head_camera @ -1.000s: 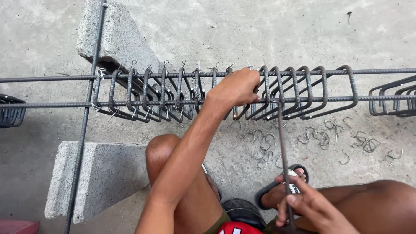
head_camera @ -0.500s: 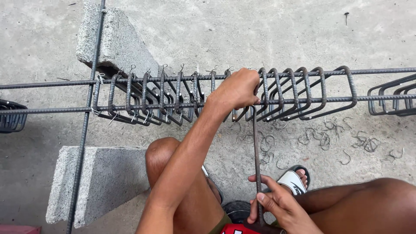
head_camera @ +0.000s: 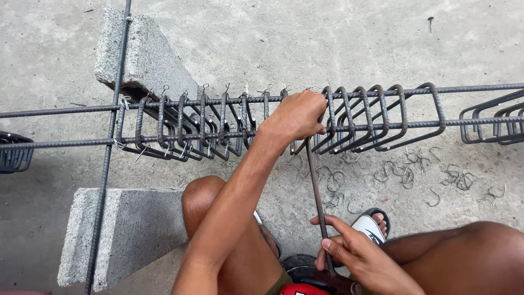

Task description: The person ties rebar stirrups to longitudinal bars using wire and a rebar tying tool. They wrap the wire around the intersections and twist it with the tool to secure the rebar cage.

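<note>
Rebar rod (head_camera: 317, 202), thin and ribbed, is held near its lower end by the right hand (head_camera: 360, 257), whose fingers are curled loosely about it with the forefinger laid along it. The rod's upper end is met by the left hand (head_camera: 297, 116), which is closed over the upper long bar (head_camera: 469, 88) and the rod's tip, among the stirrups (head_camera: 376, 117). The step in hand is judged to be the twisting of a wire tie at a stirrup crossing; next, a firm turn of the rod would be called for, with the stirrup kept square. Tied stirrups (head_camera: 180, 128) are crowded to the left, untied ones to the right. Loose wire hooks (head_camera: 404, 172) are scattered on the concrete floor (head_camera: 305, 38). Two grey concrete blocks (head_camera: 128, 235) carry the cage. No packages or signs are seen; a white sandal (head_camera: 368, 228) is worn below.
</note>
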